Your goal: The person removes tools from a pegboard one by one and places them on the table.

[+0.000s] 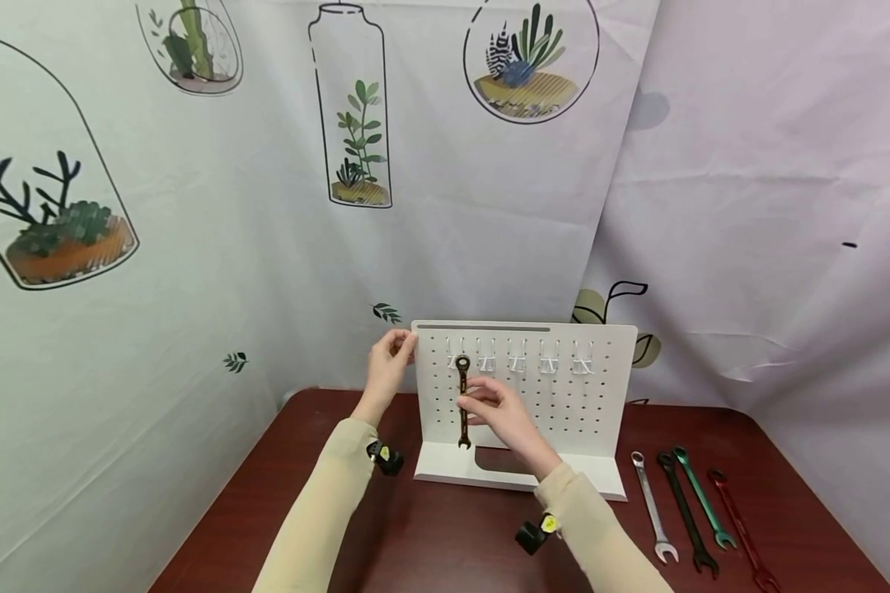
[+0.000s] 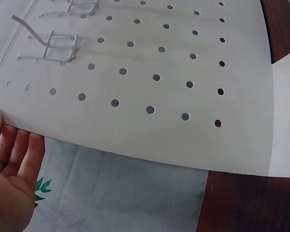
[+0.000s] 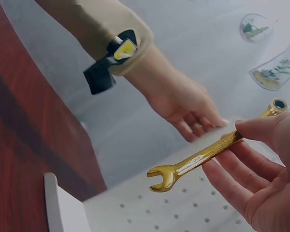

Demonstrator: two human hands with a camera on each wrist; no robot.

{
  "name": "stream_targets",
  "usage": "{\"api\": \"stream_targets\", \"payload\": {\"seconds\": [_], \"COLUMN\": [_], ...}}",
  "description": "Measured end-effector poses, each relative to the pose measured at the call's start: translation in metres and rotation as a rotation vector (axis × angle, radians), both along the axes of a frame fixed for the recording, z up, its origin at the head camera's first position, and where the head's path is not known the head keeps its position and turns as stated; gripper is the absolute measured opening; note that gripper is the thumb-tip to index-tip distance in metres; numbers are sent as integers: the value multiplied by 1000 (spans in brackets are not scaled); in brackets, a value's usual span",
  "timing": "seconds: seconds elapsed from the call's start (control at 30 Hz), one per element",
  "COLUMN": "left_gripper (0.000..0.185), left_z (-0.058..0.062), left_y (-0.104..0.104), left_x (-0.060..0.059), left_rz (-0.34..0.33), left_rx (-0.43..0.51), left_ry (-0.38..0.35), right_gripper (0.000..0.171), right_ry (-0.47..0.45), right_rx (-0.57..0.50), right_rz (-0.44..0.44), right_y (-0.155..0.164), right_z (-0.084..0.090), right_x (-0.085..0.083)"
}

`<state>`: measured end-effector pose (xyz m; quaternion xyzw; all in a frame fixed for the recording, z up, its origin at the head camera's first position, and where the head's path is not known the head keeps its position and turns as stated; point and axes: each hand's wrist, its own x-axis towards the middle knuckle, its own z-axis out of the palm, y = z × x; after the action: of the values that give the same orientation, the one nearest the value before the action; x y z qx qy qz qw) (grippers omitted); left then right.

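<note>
The left hand (image 1: 387, 362) rests with nearly straight fingers on the upper left edge of the white pegboard (image 1: 601, 395), steadying it. At its 3 o'clock, the right hand (image 1: 500, 416) pinches a gold wrench (image 1: 463, 401) between thumb and fingertips (ring end up, at the leftmost hook (image 1: 460, 356); whether it already hangs there is unclear). The pegboard stands on a dark red table (image 1: 430, 535). At 4 o'clock from the board lie four more wrenches (image 1: 693, 511): silver, black, green, red. Curtains printed with plants (image 1: 193, 206) hang behind.
</note>
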<state>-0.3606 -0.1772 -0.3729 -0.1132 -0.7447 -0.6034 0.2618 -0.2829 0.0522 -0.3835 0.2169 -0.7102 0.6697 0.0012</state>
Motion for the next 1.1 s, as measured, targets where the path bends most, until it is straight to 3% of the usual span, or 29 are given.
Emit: {"api": "stream_targets", "payload": {"seconds": [0.53, 0.9, 1.1], "left_gripper": [30, 31, 34], "left_z": [1, 1, 3], "left_y": [0, 0, 1], "left_x": [2, 2, 2], "left_rz": [-7, -4, -7], "left_rx": [1, -16, -20], "left_ry": [8, -34, -21], "right_gripper": [42, 50, 47], "right_ry": [62, 55, 102], "right_rx": [89, 177, 193], "right_rz": [-107, -195, -276], "right_y": [77, 131, 164], "right_z": [14, 24, 24], "right_x": [3, 21, 32]}}
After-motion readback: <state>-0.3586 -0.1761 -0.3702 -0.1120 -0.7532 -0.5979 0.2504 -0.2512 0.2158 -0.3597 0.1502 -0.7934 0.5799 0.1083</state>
